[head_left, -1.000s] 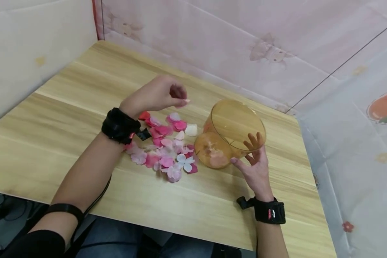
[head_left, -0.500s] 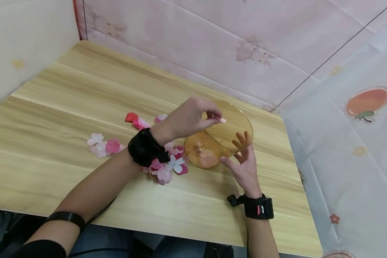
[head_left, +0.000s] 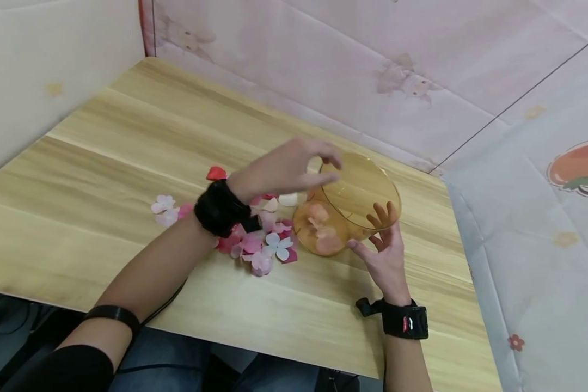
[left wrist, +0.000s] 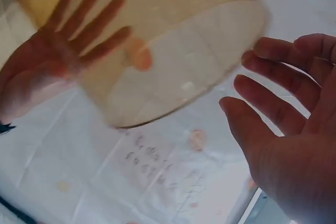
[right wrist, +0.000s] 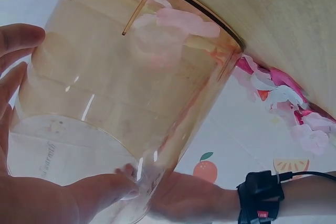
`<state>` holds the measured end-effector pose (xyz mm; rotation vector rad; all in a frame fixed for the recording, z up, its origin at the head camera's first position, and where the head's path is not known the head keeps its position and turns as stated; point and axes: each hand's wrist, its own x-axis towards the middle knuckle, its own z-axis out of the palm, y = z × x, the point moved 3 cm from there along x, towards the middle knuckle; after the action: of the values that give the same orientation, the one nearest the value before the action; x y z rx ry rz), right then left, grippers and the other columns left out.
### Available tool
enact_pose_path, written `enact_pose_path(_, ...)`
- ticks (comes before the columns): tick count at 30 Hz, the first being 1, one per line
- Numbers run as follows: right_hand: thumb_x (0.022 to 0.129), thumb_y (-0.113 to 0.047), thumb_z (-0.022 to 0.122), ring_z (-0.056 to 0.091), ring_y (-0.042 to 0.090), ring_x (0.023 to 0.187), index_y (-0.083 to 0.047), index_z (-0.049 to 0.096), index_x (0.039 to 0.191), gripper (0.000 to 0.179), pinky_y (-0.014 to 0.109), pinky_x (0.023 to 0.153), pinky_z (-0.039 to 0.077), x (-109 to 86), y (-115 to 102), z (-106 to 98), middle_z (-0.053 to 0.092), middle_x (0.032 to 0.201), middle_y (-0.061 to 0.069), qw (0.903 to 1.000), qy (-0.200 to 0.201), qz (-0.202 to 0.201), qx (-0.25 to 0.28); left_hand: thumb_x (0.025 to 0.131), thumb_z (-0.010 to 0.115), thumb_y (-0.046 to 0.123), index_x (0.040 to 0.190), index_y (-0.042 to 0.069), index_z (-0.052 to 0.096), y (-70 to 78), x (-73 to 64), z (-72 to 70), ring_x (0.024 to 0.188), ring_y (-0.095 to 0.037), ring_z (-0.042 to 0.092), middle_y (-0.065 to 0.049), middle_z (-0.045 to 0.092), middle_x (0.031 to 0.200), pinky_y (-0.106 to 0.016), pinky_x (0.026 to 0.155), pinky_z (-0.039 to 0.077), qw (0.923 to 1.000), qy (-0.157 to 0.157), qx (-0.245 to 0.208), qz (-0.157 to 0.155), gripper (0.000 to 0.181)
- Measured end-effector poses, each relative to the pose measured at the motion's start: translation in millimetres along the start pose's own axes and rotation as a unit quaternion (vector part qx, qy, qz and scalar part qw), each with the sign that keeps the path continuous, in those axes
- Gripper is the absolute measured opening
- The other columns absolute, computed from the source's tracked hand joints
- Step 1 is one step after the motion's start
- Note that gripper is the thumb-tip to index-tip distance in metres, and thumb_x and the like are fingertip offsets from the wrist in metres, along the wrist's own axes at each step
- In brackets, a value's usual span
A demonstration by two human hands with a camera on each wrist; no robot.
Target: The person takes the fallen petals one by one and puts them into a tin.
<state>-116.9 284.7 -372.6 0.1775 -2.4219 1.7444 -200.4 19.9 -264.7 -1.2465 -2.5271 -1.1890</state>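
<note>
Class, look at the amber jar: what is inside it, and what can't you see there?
Inside the jar, pale pink petals lie at the bottom. Because they overlap, their exact number and anything beneath them cannot be told.

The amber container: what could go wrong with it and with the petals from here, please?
The left hand is close to the rim of the amber container, so it might knock it. The right hand holds one side only, so a bump could tip or shift it. In the head view, the black wristband lies over the loose petals, so a low sweep might scatter them.
</note>
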Motion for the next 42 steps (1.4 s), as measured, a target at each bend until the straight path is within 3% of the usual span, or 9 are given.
enact_pose_path(4,0.083,0.006,0.08,0.041,0.026,0.15,-0.036,0.017,0.164,0.111,0.023,0.108,0.044,-0.7,-0.5,-0.7,0.034,0.168,-0.002,1.0,0.001,0.002,0.0,0.103,0.065,0.024,0.124,0.007,0.069,-35.7,-12.9,-34.5,0.112,-0.02,0.064,-0.007,0.071,0.118,-0.037,0.102,0.052,0.9952,0.0,0.012,-0.097,0.027)
enact_pose_path(9,0.084,0.005,0.08,0.041,0.023,0.149,-0.036,0.017,0.164,0.11,0.018,0.106,0.044,-2.3,-0.1,-2.6,0.034,0.168,-0.003,1.0,0.002,0.009,-0.003,0.102,0.065,0.017,0.126,0.003,0.067,-90.2,-37.9,-61.4,0.116,-0.03,0.061,-0.015,0.067,0.126,-0.045,0.1,0.053,0.9745,-0.052,0.048,-0.213,0.028)
enact_pose_path(14,0.085,0.005,0.079,0.041,0.024,0.149,-0.036,0.017,0.164,0.109,0.015,0.105,0.044,-10.5,0.3,-7.9,0.033,0.168,-0.002,0.9998,0.013,0.014,-0.012,0.099,0.066,0.014,0.127,0.0,0.067,-122.4,-56.5,-57.7,0.116,-0.035,0.06,-0.022,0.064,0.129,-0.048,0.096,0.054,0.9462,-0.119,0.059,-0.295,0.031)
enact_pose_path(19,0.085,0.004,0.078,0.04,0.025,0.149,-0.035,0.017,0.164,0.107,0.016,0.106,0.043,-15.2,1.7,-10.0,0.033,0.168,-0.002,0.9996,0.019,0.018,-0.012,0.094,0.07,0.012,0.12,0.002,0.067,-139.1,-70.3,-47.7,0.1,-0.03,0.055,-0.018,0.063,0.123,-0.041,0.081,0.048,0.9128,-0.172,0.07,-0.364,0.028)
enact_pose_path(22,0.086,0.003,0.079,0.04,0.025,0.149,-0.036,0.016,0.164,0.108,0.017,0.106,0.043,-18.2,3.0,-11.3,0.033,0.168,-0.003,0.9993,0.023,0.022,-0.018,0.088,0.073,0.008,0.104,0.003,0.068,-144.2,-73.4,-42.5,0.09,-0.026,0.052,-0.013,0.063,0.109,-0.037,0.073,0.044,0.9051,-0.177,0.077,-0.379,0.017)
enact_pose_path(27,0.085,0.003,0.079,0.04,0.025,0.15,-0.036,0.015,0.164,0.11,0.019,0.106,0.042,-23.4,4.5,-12.4,0.033,0.168,-0.003,0.9988,0.031,0.029,-0.024,0.087,0.07,0.002,0.087,0.004,0.069,-150.1,-71.1,-35.0,0.076,-0.021,0.05,-0.008,0.061,0.088,-0.031,0.064,0.041,0.9103,-0.176,0.072,-0.368,0.003)
enact_pose_path(33,0.085,0.005,0.079,0.039,0.026,0.15,-0.034,0.015,0.165,0.109,0.016,0.106,0.043,-26.7,5.5,-11.7,0.032,0.169,-0.002,0.9988,0.034,0.03,-0.017,0.094,0.067,0.004,0.101,0.001,0.071,-142.9,-57.2,-45.0,0.086,-0.025,0.06,-0.014,0.068,0.1,-0.033,0.072,0.048,0.945,-0.103,0.043,-0.307,0.008)
enact_pose_path(38,0.084,0.005,0.079,0.041,0.025,0.15,-0.034,0.016,0.165,0.11,0.026,0.111,0.042,-23.3,6.6,-3.8,0.032,0.169,-0.003,0.9992,0.028,0.023,-0.016,0.099,0.068,0.013,0.113,0.004,0.072,-96.9,-41.3,-58.7,0.101,-0.026,0.065,-0.015,0.07,0.113,-0.032,0.081,0.051,0.9679,0.021,-0.017,-0.25,0.017)
enact_pose_path(42,0.084,0.004,0.08,0.041,0.026,0.149,-0.035,0.016,0.165,0.11,0.046,0.115,0.039,-16.7,6.7,5.4,0.032,0.169,-0.002,0.9998,0.016,0.009,-0.008,0.096,0.073,0.013,0.114,0.004,0.075,-45.3,-31.4,-54.2,0.094,-0.022,0.07,-0.014,0.076,0.108,-0.022,0.078,0.054,0.9748,0.129,-0.071,-0.167,0.02)
